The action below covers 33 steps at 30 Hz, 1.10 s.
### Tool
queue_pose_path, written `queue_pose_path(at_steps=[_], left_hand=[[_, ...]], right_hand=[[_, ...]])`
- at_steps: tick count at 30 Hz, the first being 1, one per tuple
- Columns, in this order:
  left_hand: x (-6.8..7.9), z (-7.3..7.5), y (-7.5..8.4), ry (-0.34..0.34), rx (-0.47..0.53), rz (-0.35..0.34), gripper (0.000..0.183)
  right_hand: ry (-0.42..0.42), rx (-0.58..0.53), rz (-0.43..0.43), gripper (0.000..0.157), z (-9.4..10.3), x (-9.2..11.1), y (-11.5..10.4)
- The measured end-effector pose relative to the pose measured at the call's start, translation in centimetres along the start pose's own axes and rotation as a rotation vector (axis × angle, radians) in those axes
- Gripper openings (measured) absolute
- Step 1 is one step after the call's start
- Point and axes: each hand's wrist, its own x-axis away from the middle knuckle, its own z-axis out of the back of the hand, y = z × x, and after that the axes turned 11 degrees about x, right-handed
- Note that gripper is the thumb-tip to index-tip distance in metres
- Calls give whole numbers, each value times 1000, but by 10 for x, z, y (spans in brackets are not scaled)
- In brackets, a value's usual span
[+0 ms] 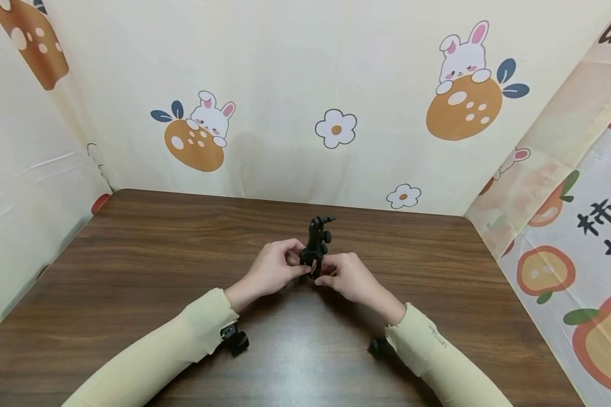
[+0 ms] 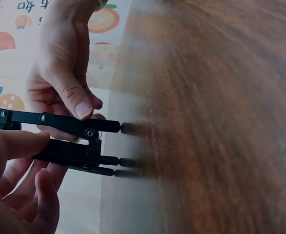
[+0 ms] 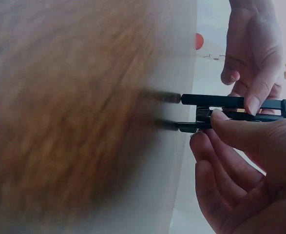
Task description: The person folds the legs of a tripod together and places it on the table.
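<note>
A small black tripod-like stand (image 1: 314, 236) stands upright on the wooden table, with knobs on its right side and a thin piece jutting out at the top. My left hand (image 1: 276, 264) holds its lower left side between thumb and fingers. From the other side, my right hand (image 1: 350, 275) pinches the lower part. In the left wrist view, slim black legs (image 2: 77, 125) spread from a small metal joint, their tips at the tabletop. The right wrist view shows the right thumb (image 3: 225, 126) lying on a leg, with the left hand (image 3: 255, 58) beyond it.
The dark brown wooden table (image 1: 183, 232) meets a cream curtain (image 1: 285, 68) printed with rabbits and flowers at its far edge. More printed cloth (image 1: 565, 226) hangs along the right side. Black wrist cameras (image 1: 235, 340) sit under both sleeves.
</note>
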Motion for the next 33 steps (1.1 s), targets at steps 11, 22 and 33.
queue_pose_path(at_steps=[11,22,33], left_hand=[[-2,4,0,-34,-32,-46,17],[-1,7,5,-46,-138,-66,21],[-2,9,8,-40,-180,-7,22]], right_hand=[[-16,37,65,11,0,-2,3],[6,137,50,11,-2,-2,-1],[23,232,28,12,-2,-3,-5]])
